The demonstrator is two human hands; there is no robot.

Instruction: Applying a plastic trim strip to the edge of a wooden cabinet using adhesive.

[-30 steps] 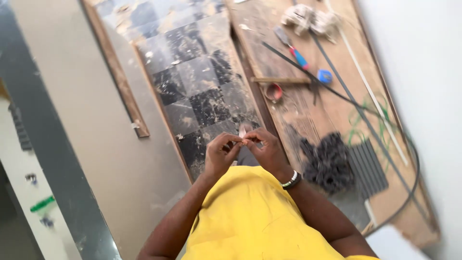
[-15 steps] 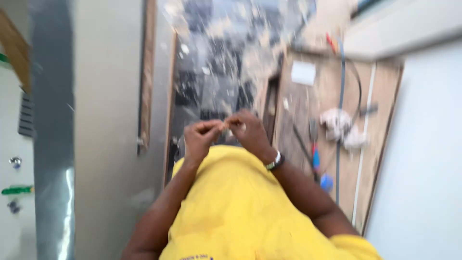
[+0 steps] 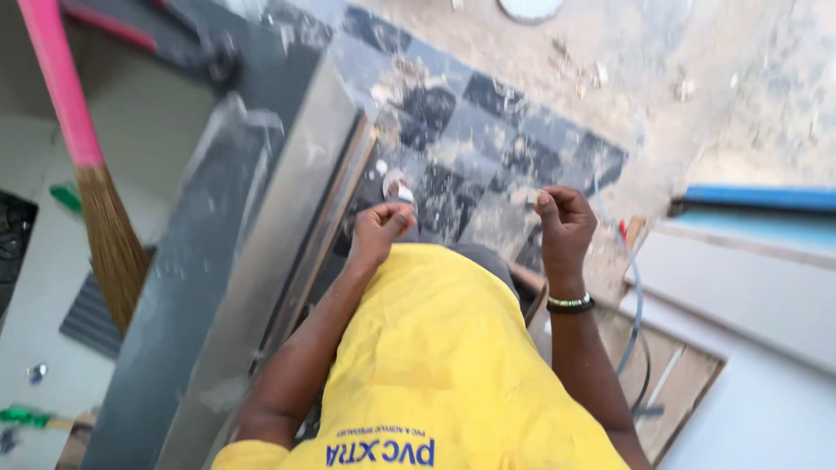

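Observation:
My left hand (image 3: 380, 230) is closed in a fist in front of my yellow shirt (image 3: 435, 365), pinching a small whitish roll (image 3: 399, 189) at its fingertips. My right hand (image 3: 564, 219), with a beaded bracelet (image 3: 570, 304) on the wrist, is closed too and pinches a tiny pale piece (image 3: 531, 198). The hands are held apart at the same height above a dusty black-and-white tiled floor (image 3: 488, 139). What the small pieces are is too small to tell.
A broom with a pink handle (image 3: 65, 96) leans at the left. A grey metal frame (image 3: 252, 252) runs diagonally beside my left arm. A blue strip (image 3: 758, 198) and pale boards (image 3: 740, 287) lie at the right, with a grey cable (image 3: 634, 305) and wooden boards (image 3: 679, 383) below.
My hands were touching at the fingertips and have now pulled apart sideways. The view has swung, so the broom and blue strip have come into sight.

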